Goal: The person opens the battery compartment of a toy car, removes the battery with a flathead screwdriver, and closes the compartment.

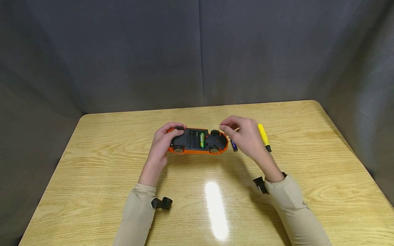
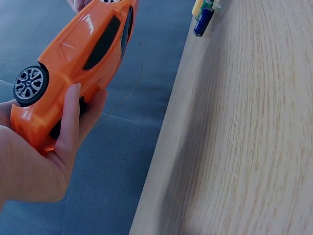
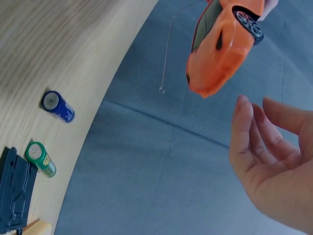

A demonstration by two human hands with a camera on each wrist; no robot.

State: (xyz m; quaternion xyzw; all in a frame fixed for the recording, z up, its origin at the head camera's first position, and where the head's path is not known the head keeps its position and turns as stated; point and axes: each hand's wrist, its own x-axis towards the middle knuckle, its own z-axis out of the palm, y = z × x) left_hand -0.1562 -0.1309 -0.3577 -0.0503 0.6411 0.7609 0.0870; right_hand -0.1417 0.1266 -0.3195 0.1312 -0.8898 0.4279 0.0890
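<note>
An orange toy car (image 1: 181,140) is held underside up above the table by my left hand (image 1: 158,141), whose thumb and fingers grip one end. In its dark underside a battery compartment (image 1: 193,139) lies uncovered, with a green battery (image 1: 202,140) in it. The left wrist view shows fingers (image 2: 71,115) pressed along the orange body. Just past the car's other end, my right hand (image 1: 246,136) is raised with loosely bent fingers. In the right wrist view its thumb and fingertips stand apart, with nothing between them.
On the wooden table (image 1: 107,164) lie a blue battery (image 3: 57,106), another green battery (image 3: 41,158) and a black plastic piece (image 3: 15,191). A yellow tool (image 1: 263,135) with a black end lies beyond the right hand. A thin wire (image 3: 168,49) shows beside the car.
</note>
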